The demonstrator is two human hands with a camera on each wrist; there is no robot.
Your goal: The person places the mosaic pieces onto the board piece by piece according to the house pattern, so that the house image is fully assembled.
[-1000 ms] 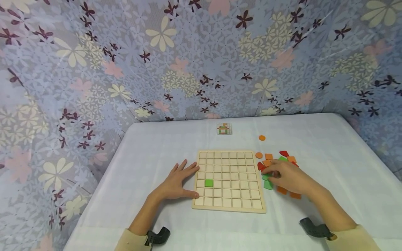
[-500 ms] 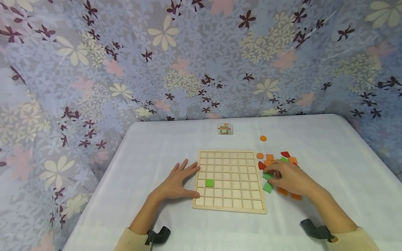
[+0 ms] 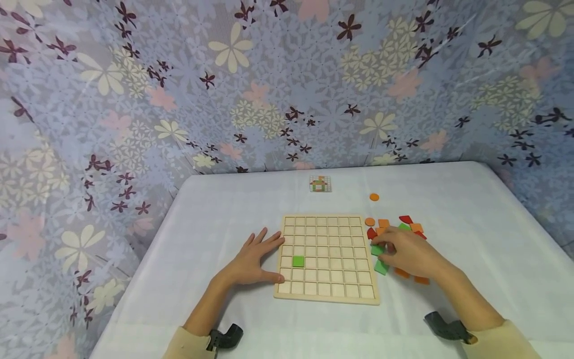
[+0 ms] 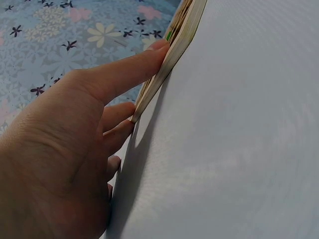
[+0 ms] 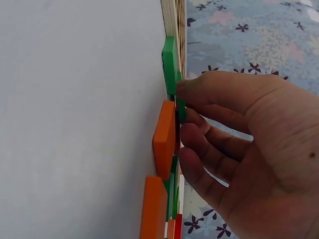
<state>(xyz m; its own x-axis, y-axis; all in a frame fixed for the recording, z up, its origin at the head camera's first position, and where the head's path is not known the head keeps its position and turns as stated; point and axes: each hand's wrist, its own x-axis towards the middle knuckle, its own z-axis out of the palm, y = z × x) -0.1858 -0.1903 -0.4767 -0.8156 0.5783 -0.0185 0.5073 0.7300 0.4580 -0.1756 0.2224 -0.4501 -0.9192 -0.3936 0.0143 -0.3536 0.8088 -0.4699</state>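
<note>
My left hand (image 3: 253, 262), fingers spread, rests against the left edge of a wooden grid board (image 3: 329, 301). In the left wrist view its thumb (image 4: 132, 74) lies on the board's rim. One green square tile (image 3: 298, 261) sits in a cell on the board's left side. Just beyond the right edge, my right hand (image 3: 410, 252) pinches a green tile (image 3: 377, 251) between thumb and fingers. Another green tile (image 3: 381, 268) lies below it, tilted against the board. In the right wrist view the fingers partly hide the pinched tile (image 5: 181, 107).
Around the right hand lie orange squares (image 3: 383, 223), red quarter-round pieces (image 3: 405, 219) and an orange disc (image 3: 369, 222). A second orange disc (image 3: 374, 197) is farther back. A small pattern card (image 3: 320, 184) lies behind the board on the white cloth (image 3: 237, 204).
My right hand has shifted slightly left toward the board along with the pinched green tile. The lower green tile has turned a little. My left hand has stayed put.
</note>
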